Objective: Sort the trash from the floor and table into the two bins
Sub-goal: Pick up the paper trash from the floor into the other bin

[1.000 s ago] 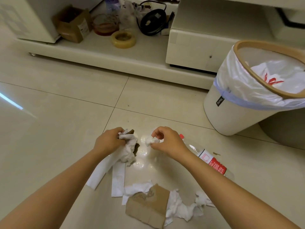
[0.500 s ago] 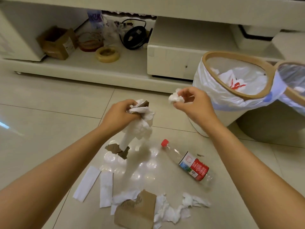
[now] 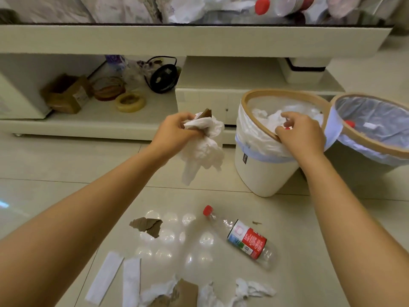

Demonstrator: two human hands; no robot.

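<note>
Trash is split between my hands, the floor and the table: my left hand (image 3: 177, 129) is clenched round a bunch of tissue (image 3: 204, 149) with a scrap of cardboard (image 3: 204, 113) poking out the top, held up in the air just left of the white bin (image 3: 261, 171). My right hand (image 3: 298, 136) is over the near rim of that bin with the fingers loosely curled; I cannot tell whether it has anything pinched between them, since white paper in the bin sits right behind them. I judge the step in hand to be dropping paper waste into the white bin. Next, the left hand needs to travel right until it is over the opening, then let go, perhaps after pulling the cardboard out if it belongs elsewhere. Both forearms are stretched forward and slightly raised, the right wrist bent down. A second bin (image 3: 376, 138) stands touching the first on the far right, with a red cap showing inside. On the near floor lie a plastic bottle (image 3: 243, 235), cardboard pieces (image 3: 148, 226), paper strips (image 3: 104, 278) and more tissue (image 3: 254, 289); more rubbish is on the table (image 3: 132, 38) at the far side
</note>
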